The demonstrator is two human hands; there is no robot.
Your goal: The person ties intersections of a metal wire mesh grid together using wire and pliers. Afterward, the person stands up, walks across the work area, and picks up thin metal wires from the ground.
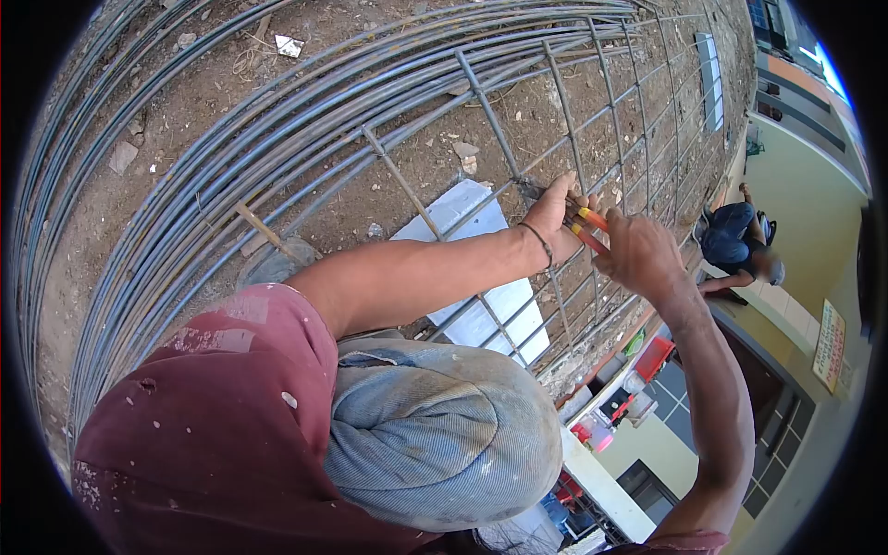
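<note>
Where two bars (487,112) of the mesh (561,102) cross, a pair of pliers (588,240) sits with its dark nose (532,191) close to the junction. Right hand (643,254): fingers wrapped around the orange and red handles (594,220), which stand slightly apart. Left hand (558,202): curled over the pliers' front half and the bars beside it; whether it grips metal or only steadies it, I can't make out. Any wire is too small to see.

Risks, as I judge them: left fingers could get nipped, since they lie right beside the working end and partly hide it. Pliers could slip off the junction if squeezed or twisted at a bad angle, sending knuckles into bare steel. Bars could shift out of square if poorly steadied.

Heading of pliers: nose toward upper left of the view, handles toward lower right, into the right palm. Long axis follows that slant, oblique to the steeper bars and lying along none of them.

Around: white board (527,324) beneath the mesh; loose rods (333,120) in long curves at left; stony ground (213,92). Another person (731,236) well apart, by the building (791,185).
</note>
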